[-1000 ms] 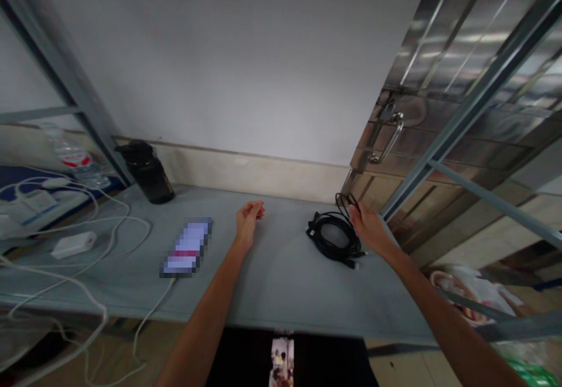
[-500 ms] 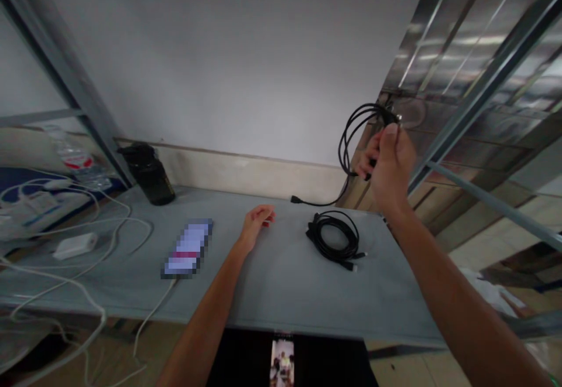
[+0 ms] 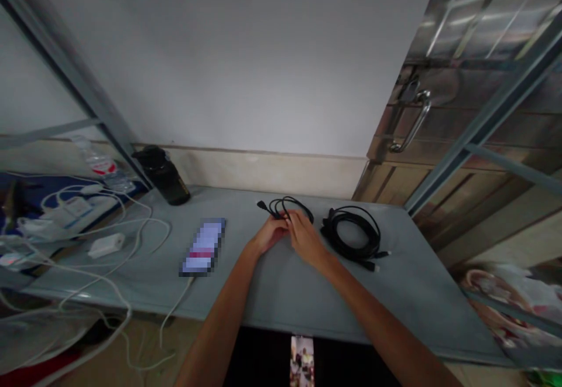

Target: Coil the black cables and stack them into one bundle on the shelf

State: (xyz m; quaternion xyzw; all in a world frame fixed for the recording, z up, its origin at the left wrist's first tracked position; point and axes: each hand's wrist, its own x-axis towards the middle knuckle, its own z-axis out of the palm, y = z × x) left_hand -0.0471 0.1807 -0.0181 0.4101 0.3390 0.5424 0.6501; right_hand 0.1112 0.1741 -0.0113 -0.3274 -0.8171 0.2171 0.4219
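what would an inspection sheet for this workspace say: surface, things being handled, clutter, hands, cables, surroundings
Surface: grey tabletop against a pale wall.
Things handled: looped black cable, its dark connector pointing left; coiled black cable lies to its right.
Clutter: lit phone, black bottle, clear bottle and white adapter, all left of the hands.
Hands: left hand and right hand meet at the looped cable; exact grip hidden.
Cables: white cables tangle at left; phone cable runs over the front edge.
Surroundings: metal frame bars both sides; door handle at right.
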